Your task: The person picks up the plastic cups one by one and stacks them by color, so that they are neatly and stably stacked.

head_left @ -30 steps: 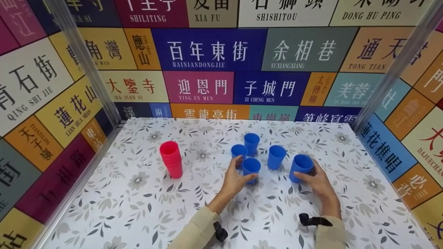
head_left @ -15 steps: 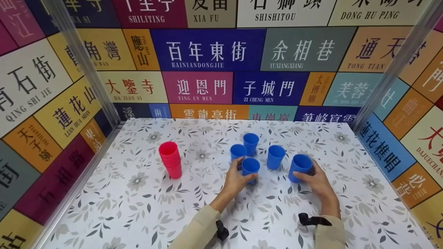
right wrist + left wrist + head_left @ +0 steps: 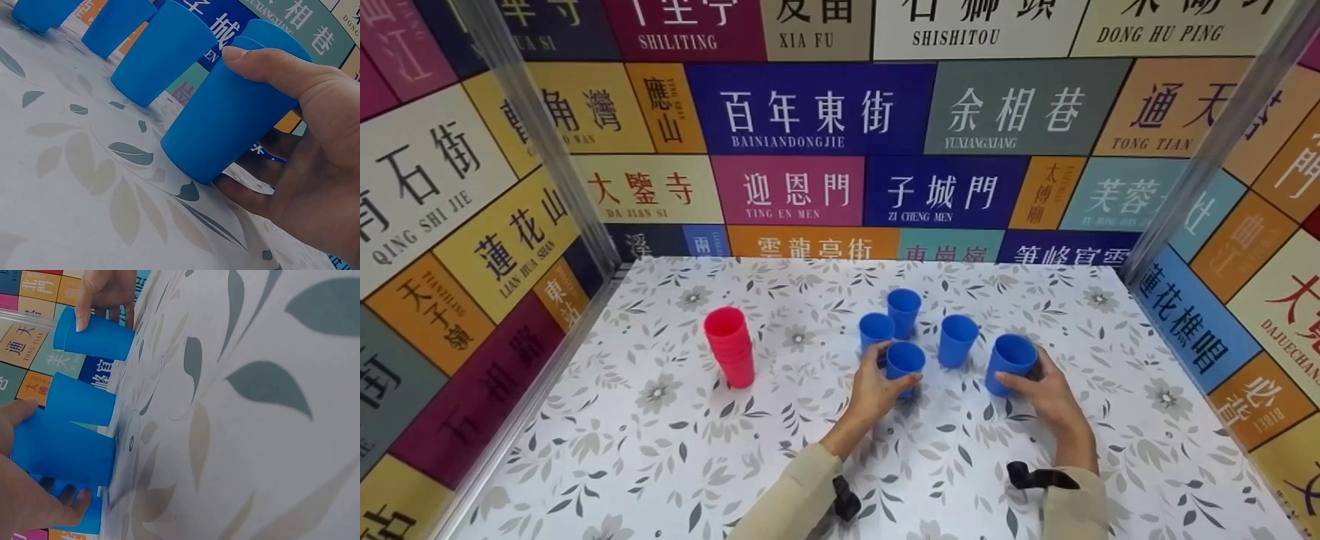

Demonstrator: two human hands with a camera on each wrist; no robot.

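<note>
My left hand (image 3: 872, 391) grips a blue plastic cup (image 3: 900, 370), thumb on its near side and fingers around the left. In the left wrist view this cup (image 3: 64, 447) stands upright, its base at the tablecloth. My right hand (image 3: 1051, 388) holds the rightmost blue cup (image 3: 1003, 369), thumb across the front near the rim. A second rim shows at the top of that cup (image 3: 225, 112) in the right wrist view, so one cup sits nested in another. Three more blue cups stand close by: one (image 3: 958, 343) between the hands, two (image 3: 903, 313) behind the left hand.
A stack of nested red cups (image 3: 737, 364) stands to the left on the floral tablecloth (image 3: 660, 450). Walls covered in coloured panels with Chinese lettering (image 3: 810, 112) enclose the table at the back and both sides.
My left hand and its cup have shifted very slightly to the right in the last half second. The right hand and the other cups stay put.
</note>
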